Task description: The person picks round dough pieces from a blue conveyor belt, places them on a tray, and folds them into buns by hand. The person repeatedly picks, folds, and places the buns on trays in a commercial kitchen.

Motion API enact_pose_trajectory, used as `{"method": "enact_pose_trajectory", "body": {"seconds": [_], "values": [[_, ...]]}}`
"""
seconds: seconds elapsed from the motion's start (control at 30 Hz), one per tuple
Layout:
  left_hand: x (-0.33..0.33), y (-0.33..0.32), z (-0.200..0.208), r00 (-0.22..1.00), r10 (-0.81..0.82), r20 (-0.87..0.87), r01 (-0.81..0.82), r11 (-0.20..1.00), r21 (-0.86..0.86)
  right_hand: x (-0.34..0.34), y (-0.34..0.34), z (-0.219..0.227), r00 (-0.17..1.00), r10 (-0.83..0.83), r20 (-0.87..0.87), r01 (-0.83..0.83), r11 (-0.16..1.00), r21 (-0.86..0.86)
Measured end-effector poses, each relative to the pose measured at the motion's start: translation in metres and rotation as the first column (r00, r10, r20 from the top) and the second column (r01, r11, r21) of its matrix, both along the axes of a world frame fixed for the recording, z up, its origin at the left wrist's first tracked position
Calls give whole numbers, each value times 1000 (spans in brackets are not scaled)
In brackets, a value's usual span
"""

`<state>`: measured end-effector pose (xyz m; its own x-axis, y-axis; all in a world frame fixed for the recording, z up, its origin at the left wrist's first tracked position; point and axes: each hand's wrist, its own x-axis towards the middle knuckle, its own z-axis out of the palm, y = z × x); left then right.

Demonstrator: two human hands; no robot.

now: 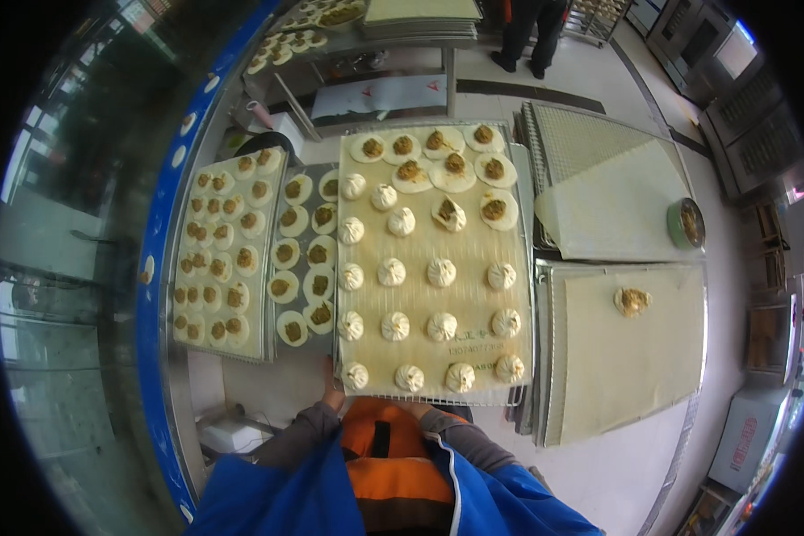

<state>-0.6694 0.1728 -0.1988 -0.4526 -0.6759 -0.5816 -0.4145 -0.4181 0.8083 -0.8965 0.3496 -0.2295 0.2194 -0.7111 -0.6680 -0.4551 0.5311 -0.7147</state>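
Note:
A wire rack tray [435,400] lined with cream paper is in front of my body. Rows of pleated buns [441,272] cover most of it. At its far end lie flat dough rounds [454,174] topped with brown filling, and one bun [448,213] is only partly closed. My left hand [333,389] grips the tray's near left corner, its fingers partly hidden by the edge. Of my right hand [413,407], only a little shows below the near edge; its fingers are hidden under the tray.
On the left, more filled dough rounds [247,220] sit on a tray beside a blue-edged counter [163,357]. To the right are lined racks [630,366], one dough piece with filling [632,302] and a green bowl [685,223]. Another person [531,36] stands at the far end.

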Motion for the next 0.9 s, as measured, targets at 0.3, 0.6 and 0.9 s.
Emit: {"method": "enact_pose_trajectory", "body": {"seconds": [0.3, 0.6, 0.9], "values": [[-2, -45, 31, 945, -309, 105, 326, 895, -305, 3, 16, 3, 993, -97, -65, 102, 992, 69], [14, -78, 40, 812, -535, 233, 571, 810, -129, -27, 19, 53, 959, -235, -158, 212, 966, -150], [40, -107, 191, 812, -336, 478, 496, 828, -261, -215, -131, 320, 768, -584, -265, 441, 781, -443]]}}
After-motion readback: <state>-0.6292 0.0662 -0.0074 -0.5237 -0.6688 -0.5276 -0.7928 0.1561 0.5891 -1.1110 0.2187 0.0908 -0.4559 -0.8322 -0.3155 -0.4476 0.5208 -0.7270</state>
